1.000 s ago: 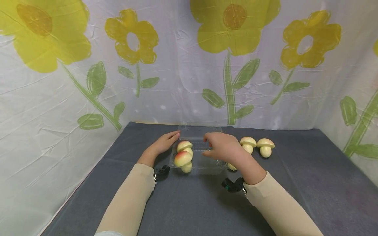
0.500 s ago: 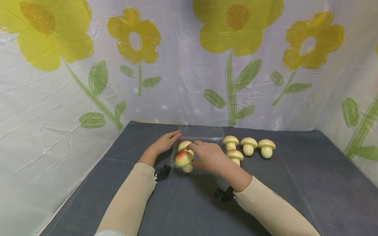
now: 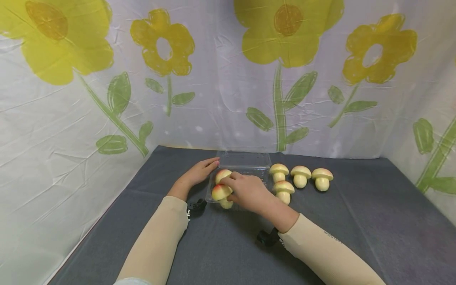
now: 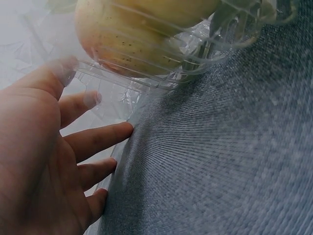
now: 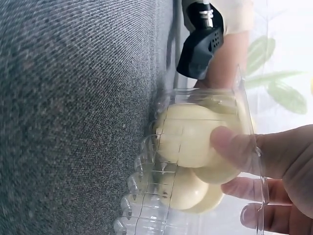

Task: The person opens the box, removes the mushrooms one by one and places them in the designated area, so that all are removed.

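Observation:
A clear plastic clamshell box, its lid (image 3: 244,159) folded back, stands in mid-table. Two toy mushrooms with yellow, red-tinged caps lie at its left end: a front mushroom (image 3: 221,192) and a back mushroom (image 3: 222,174), partly covered by my fingers. My right hand (image 3: 250,192) reaches into the box and holds the front mushroom between thumb and fingers. Through the clear wall in the right wrist view, the thumb (image 5: 230,142) lies against the pale mushroom (image 5: 188,129). My left hand (image 3: 195,174) rests at the box's left side, fingers extended, fingertips at its edge in the left wrist view.
Several more toy mushrooms (image 3: 300,176) stand caps up right of the box, the nearest mushroom (image 3: 284,192) close by its right wall. A dark grey cloth (image 3: 221,249) covers the table. Behind it hangs a white curtain (image 3: 213,99) with yellow flowers.
My right hand has moved left from over the box's right part to the front mushroom, and its fingers have closed round it. The left hand stays at the box's side.

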### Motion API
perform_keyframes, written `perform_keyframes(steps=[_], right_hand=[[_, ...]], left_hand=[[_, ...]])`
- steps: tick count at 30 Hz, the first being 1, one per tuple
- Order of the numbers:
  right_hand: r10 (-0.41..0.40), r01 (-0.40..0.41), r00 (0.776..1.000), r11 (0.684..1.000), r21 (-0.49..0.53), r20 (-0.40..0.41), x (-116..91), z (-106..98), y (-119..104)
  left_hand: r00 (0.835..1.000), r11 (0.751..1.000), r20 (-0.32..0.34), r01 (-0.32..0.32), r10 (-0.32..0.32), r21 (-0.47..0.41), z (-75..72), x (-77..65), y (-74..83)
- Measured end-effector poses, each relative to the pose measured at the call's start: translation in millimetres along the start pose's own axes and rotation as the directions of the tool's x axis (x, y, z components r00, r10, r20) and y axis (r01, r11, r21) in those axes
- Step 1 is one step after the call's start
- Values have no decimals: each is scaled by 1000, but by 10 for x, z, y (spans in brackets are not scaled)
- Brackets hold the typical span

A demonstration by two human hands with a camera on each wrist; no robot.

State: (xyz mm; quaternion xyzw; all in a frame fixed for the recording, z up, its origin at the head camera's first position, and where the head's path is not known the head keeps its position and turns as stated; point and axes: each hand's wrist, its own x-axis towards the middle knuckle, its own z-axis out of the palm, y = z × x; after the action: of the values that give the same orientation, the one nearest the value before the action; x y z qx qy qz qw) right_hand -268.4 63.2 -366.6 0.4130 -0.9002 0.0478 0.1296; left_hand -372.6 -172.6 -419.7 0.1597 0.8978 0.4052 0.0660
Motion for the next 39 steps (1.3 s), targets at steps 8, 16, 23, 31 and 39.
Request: perform_keyframes(steps=[8, 16, 23, 31, 39], right_hand=[[1, -1, 1000, 1000, -13, -9, 0, -3, -1], [15, -16, 1000, 998, -62, -15, -12, -57, 3], [90, -90, 996, 995, -35, 3, -7, -188, 56], [146, -148, 988, 989, 27, 48, -67, -397, 207], [231, -246, 965, 962, 120, 126, -163, -641, 383]], left_hand=[[1000, 1000, -10, 8, -8, 4, 2, 0, 24], [1000, 1000, -9, 17, -17, -6, 6, 6, 7], [1000, 1000, -13, 12, -13, -11, 4, 7, 3], [1000, 1000, -16, 0, 0, -3, 4, 4, 12], [1000, 1000, -23, -7, 7, 10, 7, 0, 15]])
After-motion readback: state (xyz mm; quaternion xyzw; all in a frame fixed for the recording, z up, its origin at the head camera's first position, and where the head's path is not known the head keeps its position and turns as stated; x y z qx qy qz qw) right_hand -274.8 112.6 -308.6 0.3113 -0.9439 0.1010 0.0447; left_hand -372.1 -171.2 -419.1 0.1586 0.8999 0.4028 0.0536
